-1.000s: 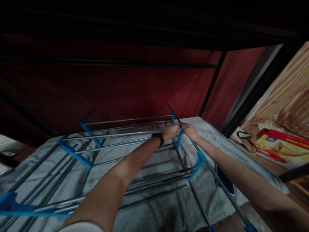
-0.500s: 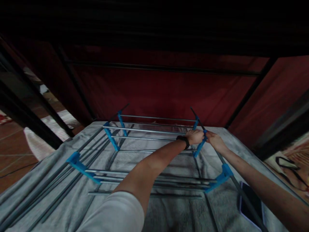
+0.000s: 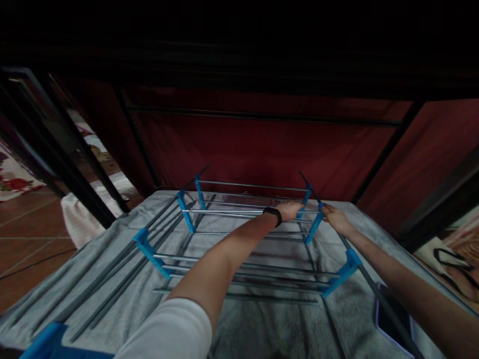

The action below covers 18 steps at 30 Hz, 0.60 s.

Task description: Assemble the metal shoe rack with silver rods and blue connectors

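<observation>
A rack of grey metal rods (image 3: 247,212) joined by blue plastic connectors (image 3: 313,228) is seen lying on a grey towel-like cloth (image 3: 262,324), inside a dark frame backed with red fabric (image 3: 243,144). Its far shelf is being handled at the right end. The left hand (image 3: 291,210), with a black band (image 3: 273,215) at the wrist, is laid over one of the far rods just beside the blue connector, its fingers curled down onto the rod. The right hand (image 3: 334,216) is closed around the dark side pole (image 3: 377,294) where the connector meets it; the two hands are near each other, with the connector between them.

A nearer shelf of rods is carried between two more blue connectors (image 3: 149,252), one at each side. Loose grey rods (image 3: 112,284) are laid along the cloth at the left, and another blue piece (image 3: 45,344) is seen at the lower left edge. A dark flat phone-like object (image 3: 392,319) lies on the cloth under the right forearm. Tiled floor (image 3: 26,249) and a white cloth (image 3: 78,219) are visible at the left, and sandals (image 3: 452,264) at the right.
</observation>
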Motion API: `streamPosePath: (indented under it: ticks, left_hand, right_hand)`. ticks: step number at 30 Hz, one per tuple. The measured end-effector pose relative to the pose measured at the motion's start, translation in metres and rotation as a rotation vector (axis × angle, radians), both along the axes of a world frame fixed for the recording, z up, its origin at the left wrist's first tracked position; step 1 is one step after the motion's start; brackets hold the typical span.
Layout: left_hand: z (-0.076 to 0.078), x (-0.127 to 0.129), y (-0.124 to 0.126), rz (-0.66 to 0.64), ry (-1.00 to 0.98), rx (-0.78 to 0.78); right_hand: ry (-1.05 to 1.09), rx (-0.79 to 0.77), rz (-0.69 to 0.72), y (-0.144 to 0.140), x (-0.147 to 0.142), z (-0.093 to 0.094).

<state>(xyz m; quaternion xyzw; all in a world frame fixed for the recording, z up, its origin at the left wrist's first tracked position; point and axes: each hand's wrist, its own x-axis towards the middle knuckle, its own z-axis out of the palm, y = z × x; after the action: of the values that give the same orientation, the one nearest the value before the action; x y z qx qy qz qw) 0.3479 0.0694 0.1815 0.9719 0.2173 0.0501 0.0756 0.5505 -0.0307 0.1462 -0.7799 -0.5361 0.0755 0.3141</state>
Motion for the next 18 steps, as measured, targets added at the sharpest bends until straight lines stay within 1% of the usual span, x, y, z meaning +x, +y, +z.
streamPosePath:
  ticks: [2, 4, 6, 8, 10, 12, 15, 18]
  left_hand:
    - [0.0, -0.016, 0.005, 0.027, 0.028, 0.002]
    - [0.0, -0.031, 0.009, 0.052, 0.043, 0.005]
    - [0.002, -0.047, 0.012, 0.078, 0.044, 0.011]
    - [0.003, -0.062, 0.015, 0.103, 0.044, 0.017]
    - [0.006, -0.077, 0.017, 0.118, 0.044, 0.024]
    - [0.007, -0.091, 0.017, 0.128, 0.045, 0.035]
    - [0.009, -0.109, 0.013, 0.146, 0.054, 0.058]
    - [0.013, -0.131, 0.011, 0.155, 0.08, 0.07]
  right_hand:
    - [-0.145, -0.028, -0.047, 0.0, -0.001, 0.004]
    - [-0.367, 0.005, -0.034, 0.0, -0.005, 0.008]
    - [-0.562, 0.063, 0.087, 0.0, -0.015, 0.011]
    - [-0.683, 0.099, 0.27, 0.0, -0.031, 0.01]
    - [-0.732, 0.081, 0.42, 0.002, -0.048, 0.006]
    - [-0.742, 0.02, 0.484, 0.006, -0.064, 0.003]
    - [-0.731, -0.094, 0.46, 0.015, -0.077, 0.004]
    - [-0.712, -0.187, 0.434, 0.023, -0.078, 0.008]
